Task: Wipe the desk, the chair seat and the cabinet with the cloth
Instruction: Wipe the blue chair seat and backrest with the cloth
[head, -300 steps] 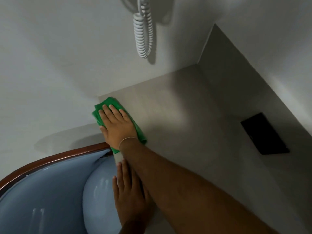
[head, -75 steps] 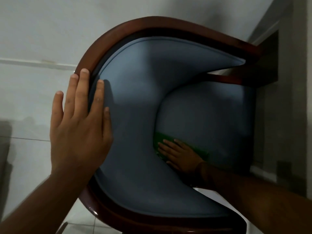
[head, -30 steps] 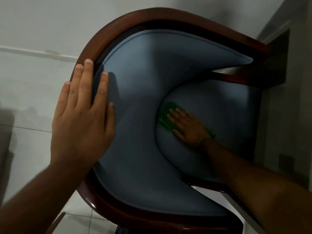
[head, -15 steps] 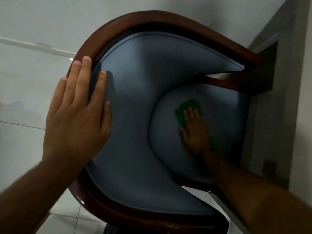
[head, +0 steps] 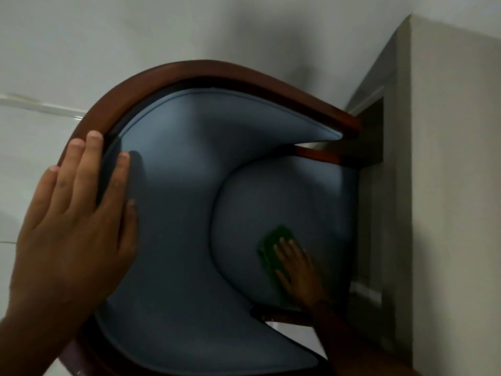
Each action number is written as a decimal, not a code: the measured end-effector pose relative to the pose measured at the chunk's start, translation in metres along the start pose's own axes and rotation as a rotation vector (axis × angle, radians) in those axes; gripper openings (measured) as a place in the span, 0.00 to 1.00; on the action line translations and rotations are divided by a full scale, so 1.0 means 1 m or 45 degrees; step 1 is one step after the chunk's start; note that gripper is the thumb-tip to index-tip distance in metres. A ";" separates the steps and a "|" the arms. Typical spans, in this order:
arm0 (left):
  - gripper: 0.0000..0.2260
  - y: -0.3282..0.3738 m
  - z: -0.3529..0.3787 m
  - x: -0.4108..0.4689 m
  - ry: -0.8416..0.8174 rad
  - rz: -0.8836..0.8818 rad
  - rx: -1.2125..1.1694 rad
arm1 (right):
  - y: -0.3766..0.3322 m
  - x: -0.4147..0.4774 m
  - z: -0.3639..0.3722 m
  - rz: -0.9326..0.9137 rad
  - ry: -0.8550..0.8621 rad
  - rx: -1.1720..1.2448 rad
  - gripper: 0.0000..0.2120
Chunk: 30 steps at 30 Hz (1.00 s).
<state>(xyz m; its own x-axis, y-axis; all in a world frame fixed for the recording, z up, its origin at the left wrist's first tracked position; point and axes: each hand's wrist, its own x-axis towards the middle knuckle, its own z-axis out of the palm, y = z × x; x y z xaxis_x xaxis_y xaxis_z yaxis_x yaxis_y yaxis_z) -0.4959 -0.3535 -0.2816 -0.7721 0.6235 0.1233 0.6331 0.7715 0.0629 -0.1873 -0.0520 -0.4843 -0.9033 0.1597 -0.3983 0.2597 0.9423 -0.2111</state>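
Observation:
I look straight down on a chair with a blue padded seat (head: 284, 202), a curved blue backrest (head: 189, 147) and a dark wooden rim (head: 189, 73). My right hand (head: 298, 272) lies flat on a green cloth (head: 271, 245), pressing it onto the near part of the seat. The cloth shows past my fingertips and along the left of the hand. My left hand (head: 73, 221) rests flat on the top left of the backrest, fingers spread over the wooden rim.
The beige desk top (head: 455, 185) fills the right side, its edge right beside the chair's seat. A shadowed gap (head: 371, 137) lies under the desk. Pale floor tiles (head: 27, 147) lie to the left and a grey wall (head: 189, 25) beyond the chair.
Ten seconds ago my right hand wiped the desk with the cloth; it now works on the seat. In the last second it slid from the seat's far left toward its near edge.

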 end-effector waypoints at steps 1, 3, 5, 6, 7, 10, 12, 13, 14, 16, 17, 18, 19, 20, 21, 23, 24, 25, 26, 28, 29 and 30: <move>0.32 0.000 0.000 0.001 0.001 -0.004 -0.002 | 0.004 0.017 -0.010 0.152 0.031 0.068 0.28; 0.31 0.001 0.001 0.000 0.000 -0.006 0.007 | 0.012 0.059 -0.030 0.441 0.129 0.140 0.30; 0.31 0.001 0.001 0.001 0.002 0.000 0.015 | 0.021 0.103 -0.050 0.724 0.271 0.189 0.32; 0.31 0.000 0.002 0.001 0.012 -0.003 0.013 | 0.024 0.123 -0.060 0.858 0.316 0.234 0.33; 0.31 0.000 0.002 0.000 0.027 -0.009 0.008 | 0.027 0.143 -0.069 0.965 0.340 0.284 0.35; 0.31 -0.003 0.004 -0.001 0.022 0.000 0.019 | 0.030 0.184 -0.088 1.048 0.303 0.376 0.39; 0.31 -0.006 0.006 -0.003 0.004 0.004 0.026 | 0.026 0.192 -0.090 0.927 0.270 0.359 0.41; 0.30 -0.006 0.006 -0.004 0.006 0.003 0.028 | 0.021 0.192 -0.089 0.821 0.238 0.334 0.42; 0.30 -0.006 0.007 -0.004 0.008 0.003 0.032 | 0.013 0.188 -0.086 0.692 0.189 0.284 0.43; 0.30 -0.004 0.006 -0.004 0.005 0.011 0.037 | -0.014 0.174 -0.072 0.423 0.091 0.181 0.43; 0.30 -0.002 0.004 -0.003 0.008 0.019 0.037 | -0.031 0.162 -0.062 0.301 0.055 0.162 0.42; 0.29 0.000 0.003 -0.003 0.019 0.021 0.036 | -0.048 0.146 -0.049 0.175 0.029 0.160 0.42; 0.29 0.003 0.001 -0.004 0.032 0.014 0.041 | -0.066 0.126 -0.033 0.030 0.005 0.166 0.41; 0.28 0.005 -0.002 -0.004 0.043 0.004 0.052 | -0.081 0.105 -0.017 -0.122 -0.028 0.169 0.39; 0.28 0.007 -0.004 -0.006 0.049 -0.005 0.065 | -0.091 0.086 -0.003 -0.254 -0.065 0.151 0.36; 0.28 0.012 -0.008 -0.006 0.044 -0.013 0.071 | -0.099 0.059 0.015 -0.392 -0.101 0.091 0.31; 0.28 0.013 -0.010 -0.005 0.031 -0.016 0.076 | -0.100 0.056 0.017 -0.408 -0.103 0.094 0.30; 0.28 0.013 -0.010 -0.004 0.014 -0.021 0.081 | -0.099 0.054 0.016 -0.438 -0.113 0.076 0.30; 0.28 0.012 -0.011 -0.003 0.003 -0.019 0.084 | -0.099 0.054 0.014 -0.466 -0.099 0.047 0.30; 0.28 0.011 -0.010 -0.005 -0.001 -0.006 0.084 | -0.096 0.053 0.010 -0.511 -0.031 -0.023 0.30; 0.28 0.009 -0.009 -0.006 0.006 0.004 0.087 | -0.096 0.053 0.005 -0.513 -0.054 0.000 0.29; 0.28 0.008 -0.008 -0.007 0.011 0.011 0.091 | -0.097 0.054 -0.002 -0.501 -0.123 0.081 0.29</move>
<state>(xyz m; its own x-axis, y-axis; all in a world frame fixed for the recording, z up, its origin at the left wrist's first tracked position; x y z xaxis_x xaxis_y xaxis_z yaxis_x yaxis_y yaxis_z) -0.4850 -0.3528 -0.2744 -0.7661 0.6290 0.1322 0.6337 0.7736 -0.0090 -0.2625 -0.1342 -0.4837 -0.9025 -0.2404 -0.3573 -0.0759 0.9056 -0.4173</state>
